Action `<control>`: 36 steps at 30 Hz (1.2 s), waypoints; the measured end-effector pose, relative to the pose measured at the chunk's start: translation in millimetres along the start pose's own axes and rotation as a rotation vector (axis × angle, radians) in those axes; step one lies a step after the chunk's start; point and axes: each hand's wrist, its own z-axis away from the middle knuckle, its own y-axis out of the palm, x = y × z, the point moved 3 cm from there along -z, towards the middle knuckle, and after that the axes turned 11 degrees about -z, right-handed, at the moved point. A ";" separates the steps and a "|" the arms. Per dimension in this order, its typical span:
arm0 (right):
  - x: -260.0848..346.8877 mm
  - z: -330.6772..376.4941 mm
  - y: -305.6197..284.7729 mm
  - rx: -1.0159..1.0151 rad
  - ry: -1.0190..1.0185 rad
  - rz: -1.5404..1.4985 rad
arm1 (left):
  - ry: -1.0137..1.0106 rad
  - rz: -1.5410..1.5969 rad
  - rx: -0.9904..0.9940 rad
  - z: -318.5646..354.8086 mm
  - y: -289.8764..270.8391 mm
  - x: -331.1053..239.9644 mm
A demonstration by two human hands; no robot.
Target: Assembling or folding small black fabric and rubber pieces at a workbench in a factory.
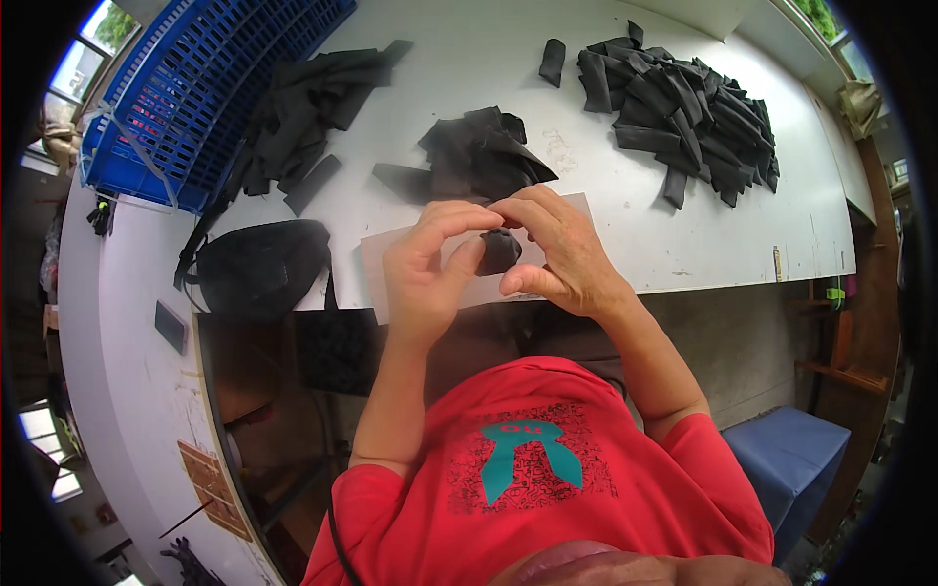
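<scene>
Between my two hands, over the near edge of the white table, is a small black fabric piece [501, 253], curled into a rounded shape. My left hand [427, 262] has its thumb against the left side of the piece and its fingers curved over the top. From the other side my right hand [564, 246] bends its fingertips onto the upper edge, its thumb low beside the piece. A pale sheet [572, 210] lies on the table beneath both hands. Just beyond the fingers sits a middle pile of flat black fabric pieces [479, 151].
A larger pile of black pieces [689, 112] is at the far right, with one loose piece [552, 62] beside it. Another pile [313, 103] lies far left by a blue plastic basket [186, 98]. A black bag [259, 264] and a phone [170, 326] lie left.
</scene>
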 end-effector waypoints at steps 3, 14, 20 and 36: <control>2.7 4.5 4.2 0.006 0.022 0.044 | -0.030 0.038 0.016 0.3 0.1 4.0; -5.1 1.1 15.0 0.071 0.069 0.396 | -0.243 0.446 -0.166 19.6 -2.3 32.0; -26.7 13.6 25.4 0.028 0.154 0.267 | -0.221 0.437 -0.045 7.1 17.2 27.4; -65.7 37.7 47.8 -0.083 0.199 -0.201 | -0.125 -0.288 0.229 -9.8 19.4 6.6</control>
